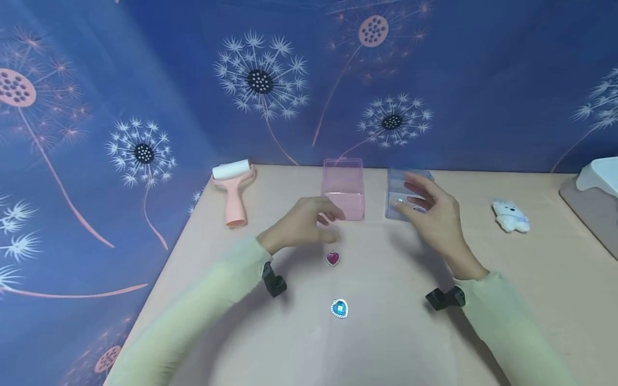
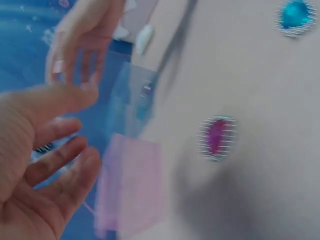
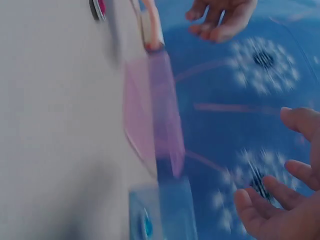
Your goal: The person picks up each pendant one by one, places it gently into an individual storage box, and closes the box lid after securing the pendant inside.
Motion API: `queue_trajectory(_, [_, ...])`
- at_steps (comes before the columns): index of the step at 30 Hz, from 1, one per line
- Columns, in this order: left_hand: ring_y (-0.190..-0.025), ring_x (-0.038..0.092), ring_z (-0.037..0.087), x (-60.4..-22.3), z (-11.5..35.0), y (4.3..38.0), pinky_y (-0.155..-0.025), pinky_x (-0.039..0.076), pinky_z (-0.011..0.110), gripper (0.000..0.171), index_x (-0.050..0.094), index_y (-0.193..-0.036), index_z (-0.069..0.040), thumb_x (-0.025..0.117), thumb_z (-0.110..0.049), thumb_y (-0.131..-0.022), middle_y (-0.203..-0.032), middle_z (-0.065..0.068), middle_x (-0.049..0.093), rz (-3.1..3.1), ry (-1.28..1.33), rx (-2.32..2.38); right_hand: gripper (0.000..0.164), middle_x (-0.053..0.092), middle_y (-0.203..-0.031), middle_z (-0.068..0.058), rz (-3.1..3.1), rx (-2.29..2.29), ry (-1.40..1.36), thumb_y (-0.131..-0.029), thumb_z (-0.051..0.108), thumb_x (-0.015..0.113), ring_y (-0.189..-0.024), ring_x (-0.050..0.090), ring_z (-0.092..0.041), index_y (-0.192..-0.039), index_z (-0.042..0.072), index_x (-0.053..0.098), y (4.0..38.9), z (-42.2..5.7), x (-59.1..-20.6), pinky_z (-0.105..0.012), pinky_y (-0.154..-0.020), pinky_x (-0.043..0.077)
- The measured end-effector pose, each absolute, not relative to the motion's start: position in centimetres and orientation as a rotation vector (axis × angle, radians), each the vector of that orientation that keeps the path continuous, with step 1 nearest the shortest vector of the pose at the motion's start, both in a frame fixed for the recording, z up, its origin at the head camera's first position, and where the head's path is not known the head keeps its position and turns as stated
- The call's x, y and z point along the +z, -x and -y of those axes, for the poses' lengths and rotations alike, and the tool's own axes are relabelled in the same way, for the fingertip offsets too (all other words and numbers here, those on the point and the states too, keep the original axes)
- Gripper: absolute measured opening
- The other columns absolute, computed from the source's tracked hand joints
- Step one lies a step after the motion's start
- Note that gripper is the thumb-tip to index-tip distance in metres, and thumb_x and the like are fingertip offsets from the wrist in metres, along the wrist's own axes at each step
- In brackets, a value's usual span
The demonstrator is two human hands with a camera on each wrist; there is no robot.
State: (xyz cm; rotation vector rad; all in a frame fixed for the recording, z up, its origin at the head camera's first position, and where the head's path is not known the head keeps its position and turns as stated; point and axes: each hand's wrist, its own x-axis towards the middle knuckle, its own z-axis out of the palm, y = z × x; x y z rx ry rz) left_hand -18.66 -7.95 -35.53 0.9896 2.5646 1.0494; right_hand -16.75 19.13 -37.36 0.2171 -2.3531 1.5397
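My left hand hovers in front of the pink see-through box, its fingers loosely bent and nothing between them. Over the blue see-through box is my right hand, fingers spread and empty in the right wrist view. Both boxes stand with their lids up. Inside the blue box lie small jewels, partly hidden by the right hand. A magenta heart-shaped gem with a beaded rim lies on the table below the left hand. Nearer me rests a blue heart-shaped gem with a similar rim.
A pink-handled lint roller lies at the back left. To the right are a small white bear-like figure and, at the far edge, a grey and white container. A blue dandelion-print cloth hangs behind the table.
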Motion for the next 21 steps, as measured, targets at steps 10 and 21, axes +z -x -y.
queue_trajectory(10, [-0.089,0.064,0.013,-41.2,8.6,16.9,-0.080,0.053,0.021,0.045,0.070,-0.112,-0.011,0.086,-0.021,-0.071,-0.107,0.000,0.069,-2.576,-0.911,0.874,0.077,0.041,-0.150,-0.017,2.568,1.525,-0.229,-0.081,0.018,0.078,-0.134,0.044,-0.040,-0.146,0.006,0.038,18.3,-13.1,-40.3,-0.050,-0.104,0.045])
queue_trajectory(21, [-0.092,0.061,0.005,-43.1,9.0,16.6,-0.081,0.048,0.014,0.034,0.073,-0.104,-0.014,0.084,-0.021,-0.073,-0.104,-0.004,0.071,-2.633,-0.968,0.871,0.070,0.049,-0.139,-0.029,2.538,1.745,-0.093,-0.083,0.009,0.074,-0.124,0.055,-0.040,-0.142,-0.005,0.038,19.1,-11.9,-42.6,-0.036,-0.097,0.050])
